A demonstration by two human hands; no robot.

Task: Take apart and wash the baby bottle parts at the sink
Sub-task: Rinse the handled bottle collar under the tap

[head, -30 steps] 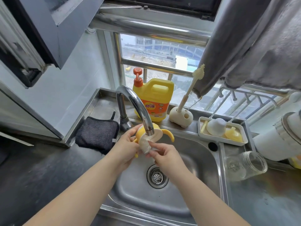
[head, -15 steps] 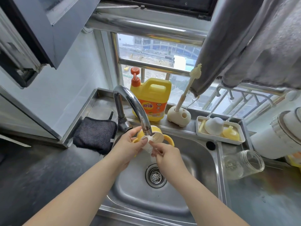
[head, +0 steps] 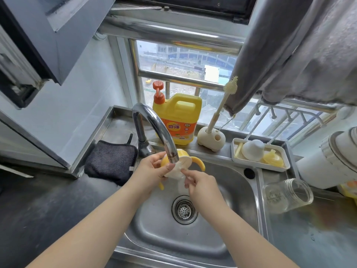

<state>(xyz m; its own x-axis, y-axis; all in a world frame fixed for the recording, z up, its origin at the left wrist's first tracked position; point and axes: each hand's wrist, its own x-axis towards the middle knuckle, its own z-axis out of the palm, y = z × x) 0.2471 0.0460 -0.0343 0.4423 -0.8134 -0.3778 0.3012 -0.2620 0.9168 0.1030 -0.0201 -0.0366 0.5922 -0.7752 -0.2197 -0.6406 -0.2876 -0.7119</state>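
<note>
Bottle collar [head: 180, 163] with yellow handles is sitting under the faucet [head: 160, 132], left hand [head: 152, 172] gripping it; right hand [head: 199, 185] pinching its silicone nipple. Wet fingers risk slipping, dropping it into the sink [head: 231, 219].

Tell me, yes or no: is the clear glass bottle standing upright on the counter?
No. The glass bottle lies on its side on the counter right of the sink.

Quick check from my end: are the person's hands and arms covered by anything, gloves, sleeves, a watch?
Nothing worn: the left hand and right hand are bare, with no gloves, rings or watch. Both forearms are bare to the frame's bottom edge; no sleeve shows.
</note>
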